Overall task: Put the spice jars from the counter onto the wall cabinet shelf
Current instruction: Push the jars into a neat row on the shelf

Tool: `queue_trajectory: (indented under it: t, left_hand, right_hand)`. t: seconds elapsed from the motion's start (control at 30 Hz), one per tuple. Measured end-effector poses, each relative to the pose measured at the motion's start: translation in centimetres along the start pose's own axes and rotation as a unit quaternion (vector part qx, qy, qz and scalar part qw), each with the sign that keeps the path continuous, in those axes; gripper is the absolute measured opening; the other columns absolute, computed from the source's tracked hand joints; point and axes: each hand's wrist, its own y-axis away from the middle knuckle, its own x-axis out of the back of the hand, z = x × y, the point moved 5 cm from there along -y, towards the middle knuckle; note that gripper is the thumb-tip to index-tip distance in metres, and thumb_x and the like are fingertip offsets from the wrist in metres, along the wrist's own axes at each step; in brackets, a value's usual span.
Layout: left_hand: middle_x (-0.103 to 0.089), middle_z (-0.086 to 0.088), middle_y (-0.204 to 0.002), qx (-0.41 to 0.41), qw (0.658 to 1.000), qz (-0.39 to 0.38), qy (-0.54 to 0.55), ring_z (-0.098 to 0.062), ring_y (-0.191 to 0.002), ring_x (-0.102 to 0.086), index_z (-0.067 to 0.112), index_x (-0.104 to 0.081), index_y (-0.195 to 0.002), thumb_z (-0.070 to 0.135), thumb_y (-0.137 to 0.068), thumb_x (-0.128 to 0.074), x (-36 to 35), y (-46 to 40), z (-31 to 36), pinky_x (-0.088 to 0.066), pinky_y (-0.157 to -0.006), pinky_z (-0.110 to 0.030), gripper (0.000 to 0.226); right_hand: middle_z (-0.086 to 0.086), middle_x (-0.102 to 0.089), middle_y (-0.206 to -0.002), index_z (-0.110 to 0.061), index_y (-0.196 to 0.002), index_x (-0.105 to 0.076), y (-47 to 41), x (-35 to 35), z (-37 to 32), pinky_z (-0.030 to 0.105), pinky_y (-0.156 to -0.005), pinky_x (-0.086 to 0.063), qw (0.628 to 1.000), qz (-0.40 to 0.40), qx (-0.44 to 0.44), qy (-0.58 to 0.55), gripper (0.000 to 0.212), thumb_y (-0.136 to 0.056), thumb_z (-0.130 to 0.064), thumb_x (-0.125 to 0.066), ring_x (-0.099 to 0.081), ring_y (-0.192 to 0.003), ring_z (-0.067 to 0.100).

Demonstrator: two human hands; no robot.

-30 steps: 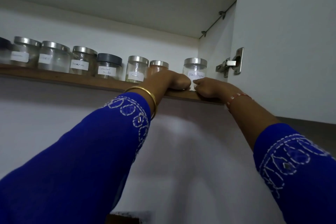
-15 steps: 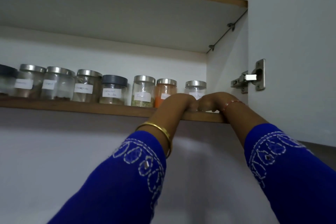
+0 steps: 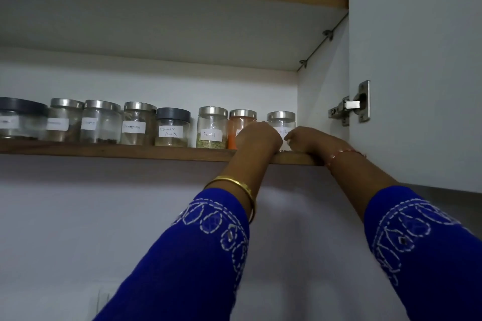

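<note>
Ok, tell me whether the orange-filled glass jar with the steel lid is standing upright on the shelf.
Upright. The orange-filled glass jar stands on the wooden shelf, steel lid level on top; the left hand hides its lower right.

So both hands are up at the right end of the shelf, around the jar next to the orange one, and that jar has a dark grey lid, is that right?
Not quite. In the head view the jar between the left hand and right hand has a silver metal lid, not dark grey. The rest holds: it stands at the shelf's right end, beside the orange jar.
</note>
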Motion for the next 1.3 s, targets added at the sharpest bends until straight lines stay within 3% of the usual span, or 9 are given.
queue_trajectory:
  t: [0.13,0.27,0.37,0.43,0.53,0.7,1.07,1.3]
  left_hand:
    - [-0.059,-0.012,-0.122,-0.032,0.998,0.028,-0.048,-0.027,-0.110,-0.056,0.006,-0.055,-0.117,0.018,-0.092,-0.037,1.5,4.0,-0.6,-0.039,-0.079,-0.032,0.033]
    - [-0.064,-0.014,-0.114,-0.128,0.972,0.105,-0.167,-0.031,-0.108,-0.058,0.006,-0.059,-0.111,0.023,-0.100,-0.024,1.7,7.7,-1.2,-0.038,-0.098,-0.041,0.041]
    - [-0.058,-0.014,-0.124,-0.143,0.975,0.115,-0.122,-0.031,-0.120,-0.048,0.008,-0.055,-0.118,0.030,-0.099,-0.024,1.6,9.0,-2.8,-0.023,-0.112,-0.043,0.042]
    - [-0.051,-0.013,-0.131,-0.164,0.978,0.099,-0.084,-0.031,-0.128,-0.039,0.009,-0.047,-0.126,0.028,-0.098,-0.028,1.4,10.0,-3.9,-0.016,-0.116,-0.043,0.039]
    - [-0.039,-0.014,-0.143,-0.186,0.978,0.086,-0.044,-0.029,-0.135,-0.030,0.009,-0.035,-0.137,0.027,-0.098,-0.031,1.7,12.0,-5.2,-0.014,-0.118,-0.044,0.044]
    - [-0.007,-0.011,-0.158,-0.158,0.987,0.008,-0.021,-0.026,-0.147,-0.002,0.008,-0.011,-0.148,0.028,-0.100,-0.026,2.3,15.5,-8.1,-0.001,-0.119,-0.041,0.054]
    - [-0.016,-0.014,-0.156,-0.143,0.988,0.066,-0.006,-0.026,-0.146,-0.011,0.006,-0.019,-0.146,0.026,-0.100,-0.029,11.9,20.1,-18.4,-0.006,-0.118,-0.041,0.051]
    - [-0.020,-0.012,-0.155,-0.142,0.984,0.088,0.064,-0.023,-0.146,-0.013,0.007,-0.024,-0.145,0.023,-0.100,-0.031,17.8,23.0,-25.9,-0.005,-0.118,-0.038,0.049]
  right_hand:
    - [0.014,-0.038,-0.147,-0.006,-0.138,-0.040,3.2,0.7,0.1,0.033,-0.107,-0.030,0.997,0.053,0.025,-0.057,0.041,-0.100,-0.018,-0.030,-0.038,-0.133,0.029]
    - [0.014,-0.048,-0.140,-0.014,-0.135,-0.044,6.5,0.1,0.4,0.041,-0.106,-0.033,0.996,0.079,0.022,-0.038,0.048,-0.101,-0.036,-0.019,-0.045,-0.127,0.032]
    - [0.014,-0.054,-0.132,-0.014,-0.133,-0.044,9.1,-0.4,0.1,0.042,-0.101,-0.035,0.991,0.124,0.027,0.033,0.049,-0.100,-0.042,-0.022,-0.050,-0.120,0.033]
    - [0.016,-0.041,-0.143,-0.011,-0.143,-0.027,10.7,-1.2,-0.4,0.046,-0.108,-0.028,0.984,0.139,0.039,0.101,0.058,-0.097,-0.044,-0.033,-0.039,-0.130,0.034]
    - [0.014,-0.006,-0.158,-0.010,-0.150,-0.001,12.8,-2.3,-0.9,0.049,-0.116,-0.010,0.986,0.113,0.031,0.115,0.073,-0.096,-0.045,-0.036,-0.008,-0.145,0.035]
    - [0.013,0.000,-0.159,-0.011,-0.150,0.000,16.3,-2.5,-2.6,0.052,-0.117,-0.005,0.975,0.100,0.059,0.189,0.071,-0.097,-0.043,-0.035,-0.001,-0.147,0.032]
    - [0.014,-0.002,-0.159,-0.010,-0.150,-0.003,21.2,-0.7,-11.9,0.051,-0.117,-0.003,0.953,0.151,0.093,0.246,0.068,-0.098,-0.044,-0.030,-0.002,-0.147,0.032]
    - [0.016,-0.004,-0.158,-0.009,-0.150,-0.004,22.9,-0.1,-21.1,0.053,-0.117,-0.005,0.956,0.155,0.088,0.234,0.068,-0.098,-0.045,-0.029,-0.003,-0.147,0.032]
